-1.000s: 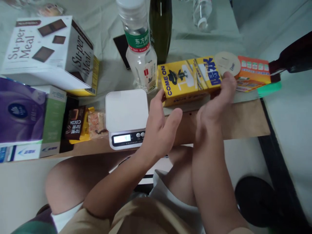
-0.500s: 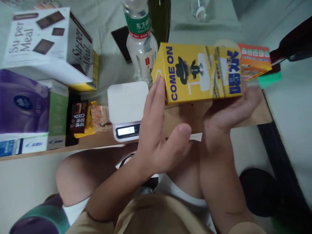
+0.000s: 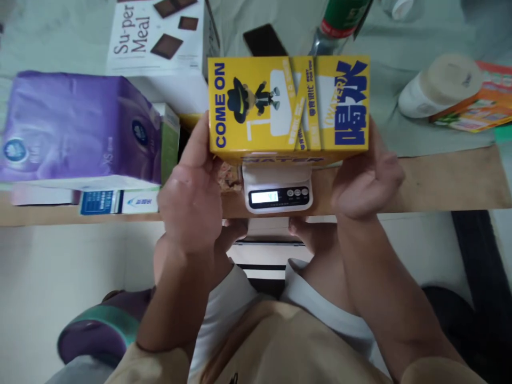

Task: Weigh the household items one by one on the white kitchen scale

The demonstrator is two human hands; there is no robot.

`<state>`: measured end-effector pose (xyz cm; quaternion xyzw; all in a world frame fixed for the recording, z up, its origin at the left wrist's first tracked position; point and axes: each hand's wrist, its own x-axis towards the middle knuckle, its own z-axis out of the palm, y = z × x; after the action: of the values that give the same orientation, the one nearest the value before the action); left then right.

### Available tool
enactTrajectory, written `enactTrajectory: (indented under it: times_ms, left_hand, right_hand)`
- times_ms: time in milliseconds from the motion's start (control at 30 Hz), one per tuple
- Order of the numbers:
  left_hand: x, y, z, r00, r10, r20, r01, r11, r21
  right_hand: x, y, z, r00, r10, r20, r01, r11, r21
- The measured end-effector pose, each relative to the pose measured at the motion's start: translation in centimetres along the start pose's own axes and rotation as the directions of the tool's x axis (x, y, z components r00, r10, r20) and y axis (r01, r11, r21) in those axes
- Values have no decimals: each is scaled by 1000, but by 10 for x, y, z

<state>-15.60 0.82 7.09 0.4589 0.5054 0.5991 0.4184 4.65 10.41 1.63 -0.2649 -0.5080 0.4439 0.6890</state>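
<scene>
A yellow carton (image 3: pixel 264 106) printed with "COME ON" and a cartoon figure in a black hat lies on its side between my hands. My left hand (image 3: pixel 192 192) presses on its left end, and my right hand (image 3: pixel 366 181) grips the right end with the fingers behind it. Directly below and partly behind the carton is a white kitchen scale (image 3: pixel 278 184), its lit display reading about 41. The carton hides most of the weighing plate; whether they touch I cannot tell. A small wrapped snack (image 3: pixel 230 177) shows beside the scale, close to my left hand.
Left are a purple tissue pack (image 3: pixel 84 128), a white "Su-per Meal" box (image 3: pixel 160 37) and small boxes (image 3: pixel 120 201). Behind the carton are a black phone (image 3: pixel 264 40) and a green-labelled bottle (image 3: pixel 344 18). A white-capped bottle (image 3: pixel 440 85) and an orange packet (image 3: pixel 476 109) lie right.
The carton has shifted left and now sits level over the scale. My left hand has moved from its top corner to its left end. The view has turned, showing the table straighter.
</scene>
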Motion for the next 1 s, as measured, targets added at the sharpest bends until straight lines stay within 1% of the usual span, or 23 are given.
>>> enactTrajectory:
  times_ms: [67, 100, 200, 233, 267, 333, 400, 433, 500, 567, 600, 667, 733, 867, 1000]
  left_hand:
    - [1, -7, -7, 998, -56, -7, 55, 992, -118]
    - [2, -10, -10, 998, -68, 7, 69, 986, -151]
    - [3, -15, -12, 994, -73, 80, 83, 988, -127]
    - [3, -16, -11, 995, -63, 75, 72, 989, -126]
    - [2, -17, -10, 998, -40, 51, 46, 990, -136]
    - [-1, -19, -8, 995, 64, -73, -75, 984, -159]
    - [-4, -24, -9, 966, 176, -191, -199, 974, -108]
    - [-5, -28, -12, 952, 225, -209, -240, 969, -52]
    - [-5, -39, -21, 931, 311, -190, -302, 950, 77]
    - [-4, -50, -33, 910, 385, -152, -360, 918, 170]
    - [-3, -55, -39, 906, 399, -143, -369, 908, 197]
    - [-2, -61, -47, 913, 380, -146, -347, 914, 213]
    - [-3, -62, -50, 924, 357, -138, -324, 922, 212]
    - [-5, -58, -49, 934, 336, -117, -305, 926, 223]
    - [-3, -55, -43, 934, 339, -111, -317, 932, 175]
  right_hand:
    - [1, 5, 1, 999, 4, -35, -5, 1000, -27]
    - [2, 7, 1, 999, 13, -52, -16, 998, -61]
    - [3, 10, -3, 996, 59, -65, -70, 980, -186]
    - [3, 10, -5, 996, 68, -59, -79, 973, -216]
    - [4, 10, -7, 996, 72, -56, -83, 967, -239]
    - [5, 9, -12, 995, 63, -78, -82, 958, -274]
    - [7, 8, -16, 988, 38, -150, -83, 949, -305]
    - [9, 7, -17, 981, 24, -192, -85, 944, -318]
    - [11, 6, -19, 968, -3, -252, -85, 937, -338]
    - [12, 6, -19, 965, -8, -261, -87, 932, -352]
    - [12, 6, -18, 967, -4, -255, -90, 931, -354]
    - [11, 6, -16, 969, 9, -247, -99, 930, -353]
    - [10, 5, -15, 970, 2, -242, -88, 935, -344]
    - [10, 6, -13, 978, -39, -205, -20, 961, -276]
    - [10, 10, -14, 979, -63, -194, 12, 968, -252]
